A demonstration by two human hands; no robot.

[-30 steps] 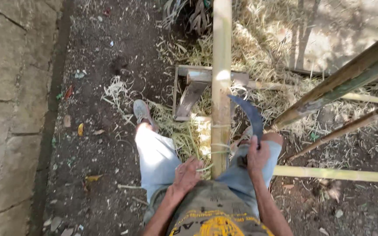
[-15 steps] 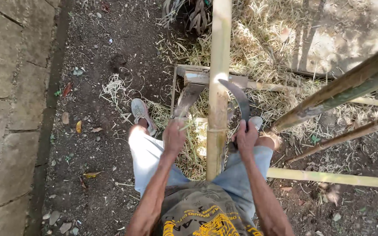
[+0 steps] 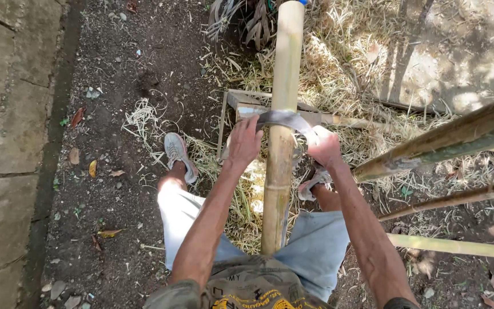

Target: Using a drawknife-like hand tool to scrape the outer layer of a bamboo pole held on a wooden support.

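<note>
A thick yellow bamboo pole (image 3: 284, 103) runs from between my legs up and away over a small wooden stand (image 3: 241, 103). A curved metal blade (image 3: 286, 119) lies across the pole. My left hand (image 3: 244, 140) grips the blade's left end and my right hand (image 3: 323, 147) grips its right end, one on each side of the pole. Both arms are stretched forward. My feet in grey shoes (image 3: 177, 153) rest on either side of the pole.
More bamboo poles (image 3: 447, 140) slant in from the right. Dry straw and bamboo shavings (image 3: 338, 74) cover the ground around the stand. Dark soil with stones and dead leaves lies to the left, bordered by a stone kerb (image 3: 7, 143).
Both hands have moved forward from my knees along the pole. The blade, earlier held upright in my right hand, now lies across the pole with a hand on each end.
</note>
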